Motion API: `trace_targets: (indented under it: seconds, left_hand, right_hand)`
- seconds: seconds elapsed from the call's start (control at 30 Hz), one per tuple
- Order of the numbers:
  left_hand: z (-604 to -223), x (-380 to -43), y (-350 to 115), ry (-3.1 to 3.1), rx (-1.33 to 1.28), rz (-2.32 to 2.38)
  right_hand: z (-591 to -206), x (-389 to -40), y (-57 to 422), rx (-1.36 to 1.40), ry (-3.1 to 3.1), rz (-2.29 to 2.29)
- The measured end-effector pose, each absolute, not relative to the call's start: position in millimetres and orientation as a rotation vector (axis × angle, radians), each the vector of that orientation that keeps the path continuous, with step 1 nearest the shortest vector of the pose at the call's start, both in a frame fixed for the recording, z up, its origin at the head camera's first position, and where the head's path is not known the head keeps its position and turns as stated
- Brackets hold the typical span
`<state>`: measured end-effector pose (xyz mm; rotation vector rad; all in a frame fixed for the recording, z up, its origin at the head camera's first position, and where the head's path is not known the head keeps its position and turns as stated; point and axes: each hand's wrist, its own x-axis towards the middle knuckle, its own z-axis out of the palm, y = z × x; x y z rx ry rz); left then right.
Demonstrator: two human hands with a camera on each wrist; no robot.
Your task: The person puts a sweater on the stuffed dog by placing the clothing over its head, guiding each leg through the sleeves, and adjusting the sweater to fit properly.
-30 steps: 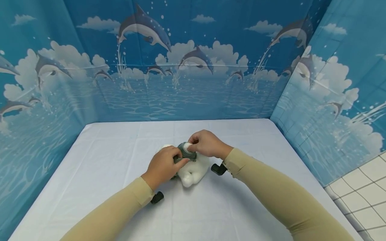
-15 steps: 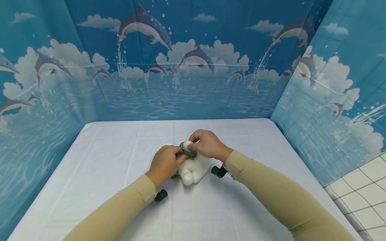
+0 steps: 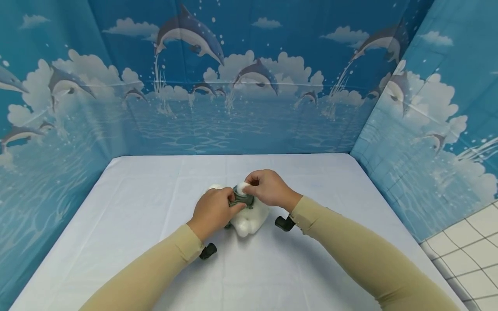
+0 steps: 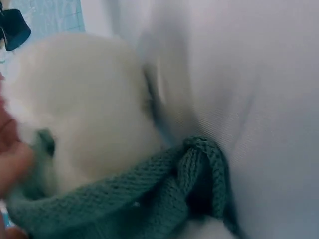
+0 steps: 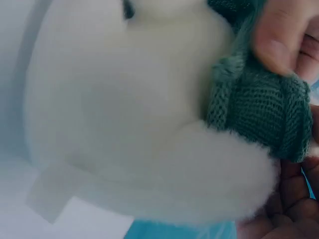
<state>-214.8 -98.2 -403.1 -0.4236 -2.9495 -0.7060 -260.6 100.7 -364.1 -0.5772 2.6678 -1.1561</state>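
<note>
A white plush toy (image 3: 247, 221) lies on the white table, partly covered by a green knitted sweater (image 3: 243, 200). My left hand (image 3: 212, 210) pinches the knit between thumb and fingers, on the toy's left. From the right, my right hand (image 3: 269, 188) pinches a white limb that pokes out of the knit. Close up in the right wrist view, the sweater's ribbed cuff (image 5: 264, 107) sits around the base of a fluffy limb (image 5: 209, 174). The left wrist view shows the rolled knit edge (image 4: 99, 199) against the toy's rounded body. The toy's head is mostly hidden by my left hand.
The white tablecloth (image 3: 311, 268) spreads around the toy. A blue dolphin-print curtain (image 3: 241, 125) stands behind the table and along both sides. Black wrist cameras (image 3: 285, 223) hang under both cuffs. White tiles (image 3: 467, 246) show at the lower right.
My left hand has shifted slightly right along the knit, and its thumb moved in and back out. The right hand keeps its pinch on the limb, nearly still.
</note>
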Motion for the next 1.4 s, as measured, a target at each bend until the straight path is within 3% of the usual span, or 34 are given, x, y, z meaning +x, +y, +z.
trace_targets:
  seconds: [0.4,1.0,1.4]
  left_hand:
    - [-413,-223,-88,-2.847,-0.440,-0.455]
    - [-411,-222,-102,-2.853,-0.461,-0.787]
    - [-415,-226,-98,-2.893,-0.451,-0.583]
  right_hand:
    - [-361,-249,94,-0.676,2.712,-1.204]
    - [-365,-256,101,-0.629,2.608,-1.247]
    - [-372,-256,103,-0.698,2.748,-1.082]
